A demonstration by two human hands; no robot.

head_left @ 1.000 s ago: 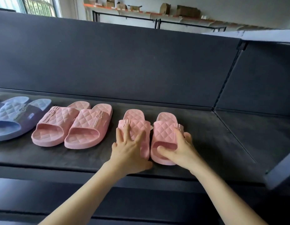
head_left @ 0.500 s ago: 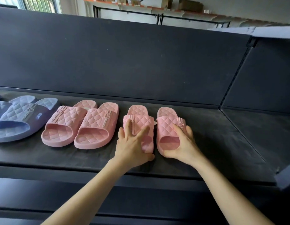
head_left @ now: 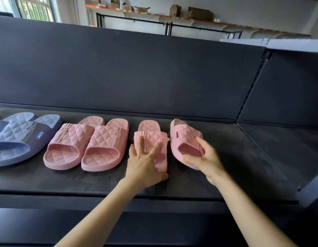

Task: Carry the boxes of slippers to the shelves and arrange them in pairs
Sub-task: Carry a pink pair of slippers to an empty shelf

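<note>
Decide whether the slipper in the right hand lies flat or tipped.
Tipped: the right hand grips the slipper with one side raised, unlike its partner flat under the left hand.

We see a barred window (head_left: 34, 10) top left. We note an orange-edged wall ledge (head_left: 154, 14) above black metal frames (head_left: 133, 19).

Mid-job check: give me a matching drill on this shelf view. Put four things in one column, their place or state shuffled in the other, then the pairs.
Things
1. blue slippers
2. pink pair
3. left hand
4. right hand

Place or state
A. grips the tilted pink slipper
B. far left on the shelf
C. rests, fingers spread, on the flat pink slipper
D. lies side by side, untouched, between the blue slippers and the hands

Pairs: 1-B; 2-D; 3-C; 4-A.
</note>
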